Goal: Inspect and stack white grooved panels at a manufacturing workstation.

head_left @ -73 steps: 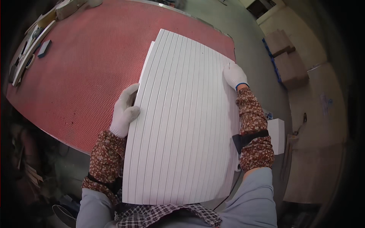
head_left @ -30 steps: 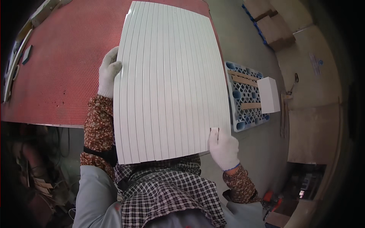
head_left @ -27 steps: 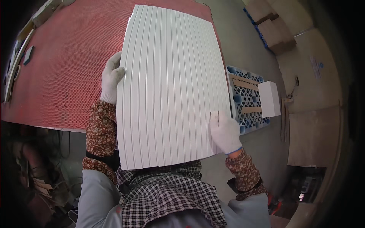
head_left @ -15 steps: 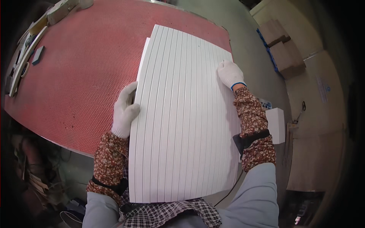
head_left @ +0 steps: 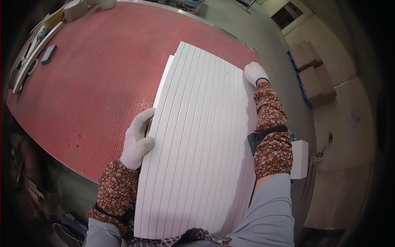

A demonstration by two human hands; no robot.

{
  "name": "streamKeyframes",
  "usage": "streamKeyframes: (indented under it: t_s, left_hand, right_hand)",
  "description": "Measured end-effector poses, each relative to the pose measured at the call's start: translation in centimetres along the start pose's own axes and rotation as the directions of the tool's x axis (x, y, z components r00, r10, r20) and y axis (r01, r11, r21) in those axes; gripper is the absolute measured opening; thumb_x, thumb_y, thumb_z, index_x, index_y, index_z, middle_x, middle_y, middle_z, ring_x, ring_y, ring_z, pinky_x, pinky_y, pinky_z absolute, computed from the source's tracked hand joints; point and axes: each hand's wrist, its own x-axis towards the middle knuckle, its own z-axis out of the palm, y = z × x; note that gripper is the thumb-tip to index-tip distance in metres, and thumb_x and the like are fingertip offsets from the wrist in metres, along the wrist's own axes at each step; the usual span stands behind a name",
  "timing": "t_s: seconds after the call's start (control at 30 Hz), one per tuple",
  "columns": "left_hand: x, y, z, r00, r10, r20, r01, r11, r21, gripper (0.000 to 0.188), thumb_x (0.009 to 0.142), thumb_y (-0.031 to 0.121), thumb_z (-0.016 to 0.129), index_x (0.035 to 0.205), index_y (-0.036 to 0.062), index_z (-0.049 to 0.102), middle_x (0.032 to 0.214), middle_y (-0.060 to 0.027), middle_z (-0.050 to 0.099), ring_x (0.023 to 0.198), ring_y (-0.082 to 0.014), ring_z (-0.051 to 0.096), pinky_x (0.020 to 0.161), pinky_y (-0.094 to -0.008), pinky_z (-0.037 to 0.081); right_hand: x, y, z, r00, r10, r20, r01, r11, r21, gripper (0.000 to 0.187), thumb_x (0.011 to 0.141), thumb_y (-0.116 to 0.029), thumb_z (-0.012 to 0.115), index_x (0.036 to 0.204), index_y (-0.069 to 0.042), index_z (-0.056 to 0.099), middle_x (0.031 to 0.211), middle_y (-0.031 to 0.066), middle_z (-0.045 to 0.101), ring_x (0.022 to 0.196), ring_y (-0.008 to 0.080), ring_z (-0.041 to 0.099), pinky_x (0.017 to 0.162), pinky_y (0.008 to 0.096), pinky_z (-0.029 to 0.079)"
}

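Observation:
A white grooved panel (head_left: pixel 193 144) lies in front of me, its near end against my checked apron and its far end over the red mesh-topped table. A second white board (head_left: pixel 165 80) shows as a strip under its left edge. My left hand (head_left: pixel 138 140), in a white glove, is wrapped round the left edge, thumb on top and fingers out of sight beneath. My right hand (head_left: pixel 255 73), in a white glove with a blue cuff, is closed in a fist at the panel's far right corner. Whatever its fingers hold is hidden.
The red table (head_left: pixel 103 74) spreads to the left, with a grey block (head_left: pixel 48 54), a roll of tape (head_left: pixel 33 67) and a long white strip (head_left: pixel 37 57) at its far left. Brown cartons (head_left: pixel 317 84) are stacked on the right. A white box (head_left: pixel 299 159) stands beside my right forearm.
My right fist has moved from the panel's face out to its far right corner. The panel appears lower in view and turned slightly, with my left hand still on its left edge.

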Motion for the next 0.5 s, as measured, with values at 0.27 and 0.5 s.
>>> streamKeyframes:
  t_s: [0.27,0.5]
  left_hand:
    - [7.4,3.0,-1.5,0.998,-0.055,-0.033,0.057,0.996,0.072,0.079,0.074,0.002,0.054,0.151,-0.0089,0.039,0.143,-0.0262,0.052,0.137,-0.0364,0.05,0.12,-0.0472,0.036]
    - [8.7,0.6,-3.1,0.998,-0.013,-0.06,0.018,0.997,0.079,0.071,0.084,0.005,0.054,0.152,-0.0087,0.039,0.147,-0.0267,0.051,0.139,-0.0357,0.05,0.119,-0.0465,0.039]
  right_hand:
    - [-6.6,-2.4,-2.2,0.998,0.039,-0.052,-0.04,0.999,-0.01,0.047,0.099,-0.032,0.045,0.12,0.001,0.069,0.12,0.0295,0.069,0.115,0.0462,0.066,0.099,0.0543,0.052]
    - [-25.9,-4.8,-0.4,0.993,0.11,0.045,-0.111,0.993,0.031,0.044,0.105,-0.035,0.041,0.109,0.0,0.068,0.098,0.0287,0.071,0.096,0.0453,0.07,0.089,0.0551,0.053]
